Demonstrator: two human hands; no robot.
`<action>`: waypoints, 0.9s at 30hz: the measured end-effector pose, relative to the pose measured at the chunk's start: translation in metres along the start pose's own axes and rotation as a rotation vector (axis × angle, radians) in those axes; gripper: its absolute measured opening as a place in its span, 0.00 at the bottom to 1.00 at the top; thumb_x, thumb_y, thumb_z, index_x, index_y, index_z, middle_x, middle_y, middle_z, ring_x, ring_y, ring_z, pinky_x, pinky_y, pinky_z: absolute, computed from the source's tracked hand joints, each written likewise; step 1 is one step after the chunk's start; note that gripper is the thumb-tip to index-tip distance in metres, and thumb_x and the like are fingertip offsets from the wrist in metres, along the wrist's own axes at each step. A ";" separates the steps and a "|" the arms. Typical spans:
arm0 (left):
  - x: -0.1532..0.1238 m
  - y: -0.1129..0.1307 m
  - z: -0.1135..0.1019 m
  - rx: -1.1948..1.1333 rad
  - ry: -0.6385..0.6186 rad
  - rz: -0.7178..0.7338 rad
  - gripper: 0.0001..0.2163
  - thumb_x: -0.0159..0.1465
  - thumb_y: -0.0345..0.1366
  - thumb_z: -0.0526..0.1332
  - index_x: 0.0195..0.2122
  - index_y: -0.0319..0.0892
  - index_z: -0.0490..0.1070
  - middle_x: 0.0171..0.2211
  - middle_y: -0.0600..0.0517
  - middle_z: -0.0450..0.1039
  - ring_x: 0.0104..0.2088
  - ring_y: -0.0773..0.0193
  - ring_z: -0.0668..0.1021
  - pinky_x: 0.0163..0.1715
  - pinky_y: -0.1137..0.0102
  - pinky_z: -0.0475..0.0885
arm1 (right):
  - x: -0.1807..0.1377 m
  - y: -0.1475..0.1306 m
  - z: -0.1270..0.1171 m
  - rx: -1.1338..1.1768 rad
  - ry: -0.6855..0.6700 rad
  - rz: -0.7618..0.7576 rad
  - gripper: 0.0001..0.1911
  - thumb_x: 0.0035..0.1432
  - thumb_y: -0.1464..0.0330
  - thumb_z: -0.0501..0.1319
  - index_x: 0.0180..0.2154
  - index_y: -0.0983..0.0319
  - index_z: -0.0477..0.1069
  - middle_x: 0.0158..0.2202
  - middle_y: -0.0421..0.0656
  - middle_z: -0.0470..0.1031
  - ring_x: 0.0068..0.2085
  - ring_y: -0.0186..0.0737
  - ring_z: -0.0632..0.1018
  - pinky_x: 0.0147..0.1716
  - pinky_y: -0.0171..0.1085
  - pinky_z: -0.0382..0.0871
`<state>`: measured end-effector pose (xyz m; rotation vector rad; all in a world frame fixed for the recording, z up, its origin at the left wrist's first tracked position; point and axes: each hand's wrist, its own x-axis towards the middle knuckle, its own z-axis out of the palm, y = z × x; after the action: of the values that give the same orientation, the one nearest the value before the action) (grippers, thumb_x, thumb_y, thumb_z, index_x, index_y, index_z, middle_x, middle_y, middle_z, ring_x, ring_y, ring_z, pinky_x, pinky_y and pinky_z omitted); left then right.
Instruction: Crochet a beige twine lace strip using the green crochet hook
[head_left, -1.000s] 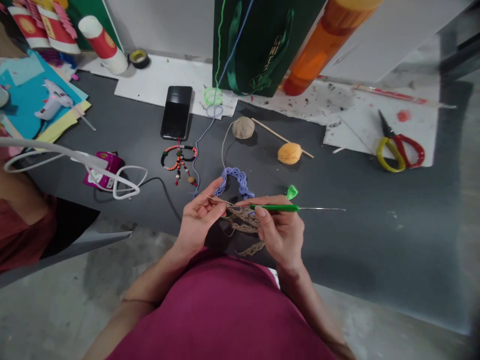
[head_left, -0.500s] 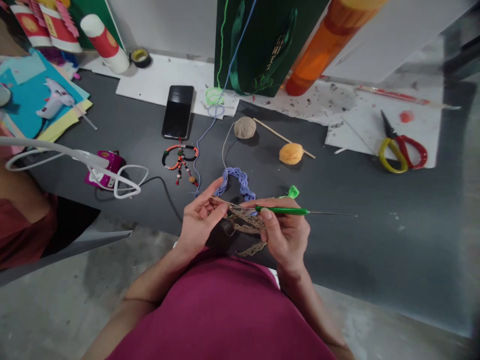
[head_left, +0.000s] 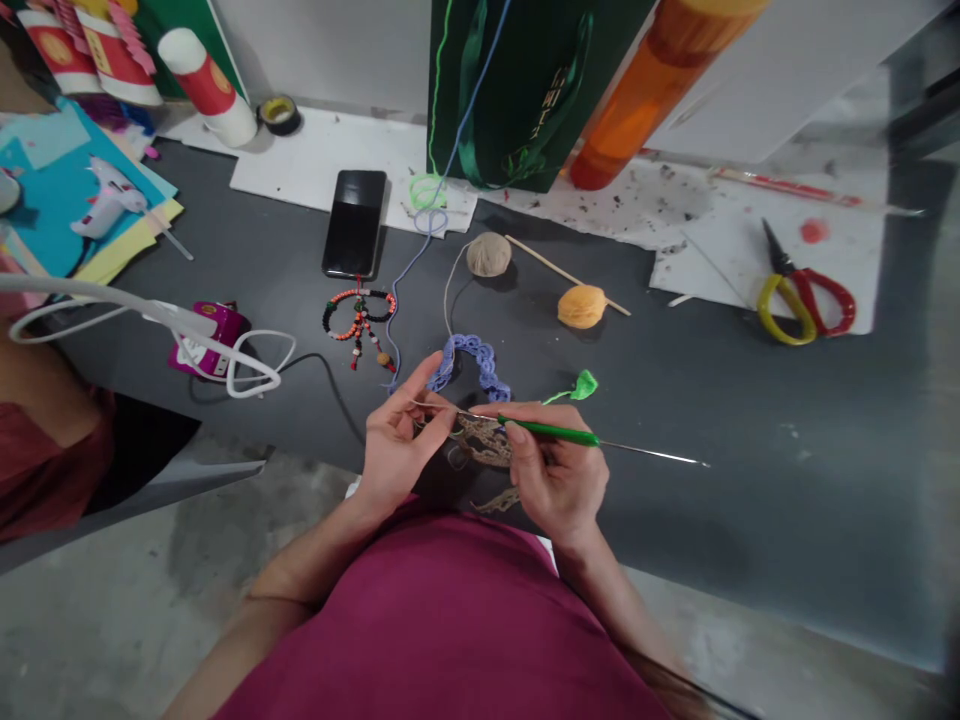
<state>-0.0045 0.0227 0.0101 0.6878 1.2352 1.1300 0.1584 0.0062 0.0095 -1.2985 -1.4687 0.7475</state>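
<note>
My right hand (head_left: pixel 559 470) grips a green-handled crochet hook (head_left: pixel 555 431), whose metal ends stick out on both sides. Its left tip reaches the work at my left fingertips. Between thumb and fingers, my left hand (head_left: pixel 401 435) pinches the beige crochet piece (head_left: pixel 484 440), index finger raised with yarn near it. Part of that piece hangs below the hands over the dark table. A beige strand runs up to a yarn ball (head_left: pixel 489 256). Just beyond my fingers lies a blue-purple crocheted strip (head_left: pixel 480 352). A small bright green piece (head_left: pixel 583 385) sits beyond my right hand.
A yellow yarn ball (head_left: pixel 581 307) rests by a thin wooden stick. Farther out are a phone (head_left: pixel 355 223), a beaded bracelet (head_left: pixel 360 315), scissors (head_left: pixel 806 300), a green bag (head_left: pixel 517 90) and an orange tube (head_left: pixel 652 100). A glue gun (head_left: pixel 111 197) and white cable are left, near another person's arm (head_left: pixel 56 380).
My right hand has shifted slightly left, and the hook now tilts with its free right end lower. The bright green piece shows more fully. My left hand stays nearly in place.
</note>
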 end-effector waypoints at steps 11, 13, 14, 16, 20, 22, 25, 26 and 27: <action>0.004 0.000 0.002 0.002 0.001 -0.030 0.30 0.54 0.32 0.77 0.59 0.46 0.80 0.28 0.56 0.78 0.32 0.66 0.77 0.40 0.69 0.75 | -0.005 0.002 0.001 0.005 0.020 0.042 0.10 0.71 0.68 0.62 0.45 0.51 0.82 0.40 0.40 0.87 0.41 0.43 0.89 0.40 0.42 0.86; 0.003 0.001 0.002 0.020 0.001 -0.026 0.29 0.55 0.31 0.77 0.60 0.46 0.80 0.28 0.56 0.78 0.32 0.66 0.78 0.41 0.68 0.75 | -0.004 0.002 0.001 -0.014 0.018 0.025 0.10 0.71 0.69 0.61 0.44 0.52 0.81 0.40 0.40 0.88 0.40 0.43 0.89 0.38 0.42 0.86; 0.002 0.001 0.002 0.031 0.000 -0.022 0.29 0.55 0.31 0.76 0.60 0.46 0.80 0.28 0.56 0.79 0.32 0.66 0.78 0.41 0.68 0.75 | -0.003 0.002 0.002 -0.024 0.014 0.015 0.10 0.71 0.69 0.61 0.44 0.52 0.81 0.39 0.40 0.88 0.40 0.43 0.89 0.39 0.42 0.86; 0.002 0.001 0.003 0.051 0.002 -0.009 0.29 0.56 0.31 0.76 0.60 0.46 0.79 0.29 0.56 0.79 0.32 0.65 0.78 0.42 0.67 0.75 | -0.002 0.002 0.002 -0.038 0.012 -0.028 0.09 0.71 0.69 0.60 0.44 0.53 0.80 0.40 0.41 0.88 0.40 0.44 0.89 0.40 0.43 0.87; 0.000 -0.002 0.003 0.125 0.025 0.071 0.28 0.57 0.33 0.75 0.60 0.47 0.79 0.29 0.55 0.79 0.32 0.63 0.78 0.40 0.66 0.76 | -0.002 0.002 0.003 -0.117 -0.013 -0.182 0.11 0.70 0.73 0.60 0.47 0.53 0.78 0.41 0.41 0.89 0.41 0.43 0.90 0.40 0.40 0.86; -0.001 -0.004 0.002 0.221 0.061 0.161 0.27 0.58 0.33 0.74 0.59 0.49 0.80 0.29 0.55 0.81 0.32 0.61 0.78 0.41 0.64 0.75 | -0.002 0.000 0.002 -0.181 -0.037 -0.223 0.14 0.70 0.75 0.60 0.48 0.52 0.78 0.41 0.40 0.89 0.40 0.42 0.90 0.38 0.38 0.86; -0.004 -0.007 0.000 0.419 0.096 0.324 0.24 0.60 0.30 0.72 0.58 0.52 0.80 0.31 0.55 0.83 0.35 0.59 0.79 0.47 0.61 0.72 | -0.003 -0.002 0.001 -0.229 -0.068 -0.251 0.14 0.70 0.76 0.60 0.49 0.52 0.77 0.41 0.40 0.89 0.39 0.41 0.90 0.35 0.35 0.85; -0.005 -0.008 -0.001 0.474 0.090 0.375 0.24 0.60 0.29 0.71 0.58 0.52 0.81 0.32 0.55 0.83 0.35 0.58 0.79 0.49 0.60 0.71 | -0.003 -0.002 0.002 -0.229 -0.078 -0.259 0.14 0.70 0.76 0.61 0.50 0.52 0.77 0.42 0.40 0.89 0.39 0.41 0.90 0.35 0.35 0.85; -0.006 -0.008 -0.001 0.514 0.083 0.419 0.24 0.60 0.29 0.71 0.57 0.53 0.81 0.32 0.54 0.84 0.35 0.58 0.80 0.50 0.59 0.71 | -0.003 -0.002 0.003 -0.226 -0.081 -0.273 0.14 0.70 0.76 0.61 0.50 0.53 0.77 0.42 0.40 0.89 0.39 0.40 0.90 0.35 0.34 0.85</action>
<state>-0.0032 0.0143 0.0043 1.3458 1.5142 1.1911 0.1550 0.0034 0.0102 -1.2106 -1.7933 0.4688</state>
